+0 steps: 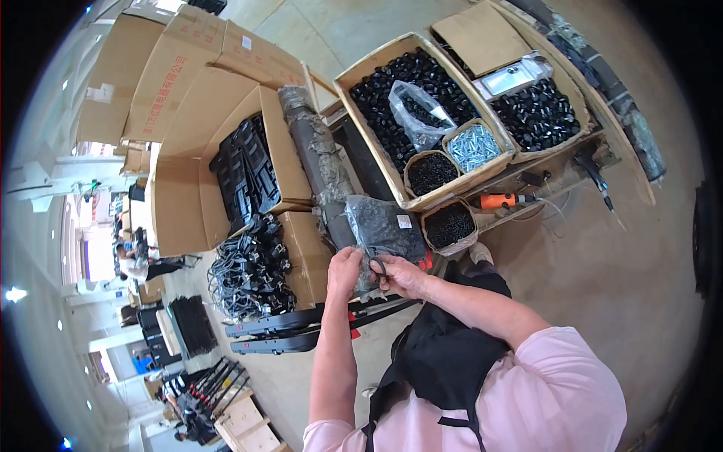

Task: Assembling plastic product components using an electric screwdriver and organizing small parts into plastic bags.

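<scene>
The left hand [345, 270] and right hand [399, 277] are meeting at the lower edge of a dark plastic bag of small parts [385, 226], fingers closing together on a small black ring-shaped part [377, 267] between them. The bag is resting just below the cardboard box of black caps [410, 98], beside an orange power tool [498, 200].

Both hands, left [345, 273] and right [401, 276], meet, fingers curled.
</scene>
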A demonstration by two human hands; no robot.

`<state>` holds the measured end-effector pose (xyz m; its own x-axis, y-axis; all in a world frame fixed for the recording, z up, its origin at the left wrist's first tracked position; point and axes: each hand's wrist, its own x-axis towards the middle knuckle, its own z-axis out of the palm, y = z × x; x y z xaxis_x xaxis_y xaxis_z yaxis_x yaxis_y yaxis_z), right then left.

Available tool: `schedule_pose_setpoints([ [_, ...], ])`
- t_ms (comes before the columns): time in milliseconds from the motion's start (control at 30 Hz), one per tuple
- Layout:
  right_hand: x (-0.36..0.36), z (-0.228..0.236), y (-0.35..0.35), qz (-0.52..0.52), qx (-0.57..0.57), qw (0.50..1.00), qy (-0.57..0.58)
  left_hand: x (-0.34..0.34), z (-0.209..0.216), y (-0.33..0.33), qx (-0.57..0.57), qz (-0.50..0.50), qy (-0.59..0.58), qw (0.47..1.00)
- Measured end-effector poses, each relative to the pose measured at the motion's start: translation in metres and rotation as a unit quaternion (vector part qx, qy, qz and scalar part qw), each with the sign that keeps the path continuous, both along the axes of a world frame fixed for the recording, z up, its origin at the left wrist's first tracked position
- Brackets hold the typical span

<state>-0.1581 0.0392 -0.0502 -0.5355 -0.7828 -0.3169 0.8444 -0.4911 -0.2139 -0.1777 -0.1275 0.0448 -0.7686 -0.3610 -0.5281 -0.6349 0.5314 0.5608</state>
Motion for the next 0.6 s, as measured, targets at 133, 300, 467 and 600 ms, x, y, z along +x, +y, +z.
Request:
schedule_pose_setpoints([
  [133,-0.013,-0.005,0.019,0.071,-0.036,0.997,-0.009,-0.002,0.005,0.008,0.131,0.117,-0.028,0.984],
  [300,-0.023,0.002,0.034,0.115,-0.052,0.992,0.031,0.000,0.005,0.015,0.111,0.131,-0.008,0.985],
  [467,-0.023,0.004,0.033,0.111,-0.051,0.992,0.018,-0.003,0.008,0.013,0.035,0.060,-0.025,0.997],
  [600,-0.026,0.001,0.024,0.097,-0.026,0.994,0.033,-0.013,0.021,0.035,-0.131,-0.035,0.002,0.991],
])
